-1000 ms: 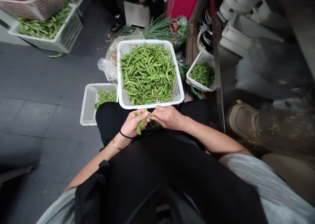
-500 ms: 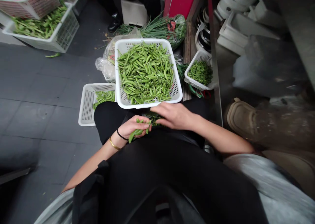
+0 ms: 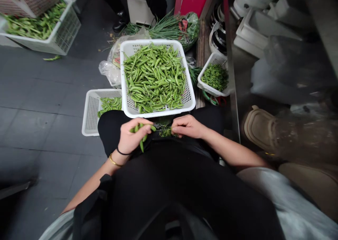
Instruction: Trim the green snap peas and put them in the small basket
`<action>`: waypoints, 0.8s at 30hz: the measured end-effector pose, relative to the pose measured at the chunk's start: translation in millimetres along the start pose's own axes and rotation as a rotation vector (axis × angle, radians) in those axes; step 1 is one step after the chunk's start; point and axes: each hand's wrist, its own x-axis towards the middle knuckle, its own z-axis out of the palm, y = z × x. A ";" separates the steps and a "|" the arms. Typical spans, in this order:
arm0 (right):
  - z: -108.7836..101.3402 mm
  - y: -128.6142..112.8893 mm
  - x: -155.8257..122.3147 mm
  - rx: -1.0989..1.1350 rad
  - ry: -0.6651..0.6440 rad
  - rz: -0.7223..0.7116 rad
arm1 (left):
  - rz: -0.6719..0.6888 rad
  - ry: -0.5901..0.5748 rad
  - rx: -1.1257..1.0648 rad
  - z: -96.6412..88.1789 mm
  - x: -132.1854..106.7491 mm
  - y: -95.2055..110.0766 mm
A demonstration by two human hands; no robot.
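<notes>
Several green sugar snap peas (image 3: 142, 141) stick out of my left hand (image 3: 129, 136), whose fingers and thumb are closed around them above my lap. My right hand (image 3: 188, 126) is pinched to the right of it, and whatever lies between its fingertips is too small to make out. Below and between the hands are green trimmings (image 3: 165, 132), partly hidden. A large white basket (image 3: 126, 104) rests just beyond my hands, heaped with sugar snap peas (image 3: 155, 78). To its left, a lower white basket (image 3: 91, 111) holds a smaller pile of pods (image 3: 111, 104).
Stacked crates (image 3: 63, 32) of green and red vegetables stand at the upper left. Bundled scallions (image 3: 165, 27) lie behind the large basket. A small basket of leafy greens (image 3: 214, 77) is at right, beside a metal shelf edge (image 3: 233, 92). Another person's shoe (image 3: 120, 21) is at the back.
My left hand has shifted left and turned palm down with the peas. My right hand has drawn its fingers into a pinch and moved slightly right. The two hands are farther apart.
</notes>
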 end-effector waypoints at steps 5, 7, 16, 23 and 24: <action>-42.9 -8.2 0.9 -0.645 -0.208 0.265 | -0.256 -0.074 -0.667 -9.2 18.2 -21.4; -51.9 -9.0 21.2 -0.847 -0.139 0.308 | -0.368 -0.143 -0.793 -5.2 21.5 -27.9; -21.5 41.8 164.3 -1.133 -0.195 0.339 | -0.506 -0.320 -0.803 1.2 19.4 -41.9; -43.6 27.0 118.9 -0.951 -0.116 0.275 | -0.516 -0.180 -0.626 1.8 20.8 -39.8; -44.1 21.5 103.0 -0.849 -0.083 0.237 | -0.531 -0.124 -0.571 3.8 22.2 -40.2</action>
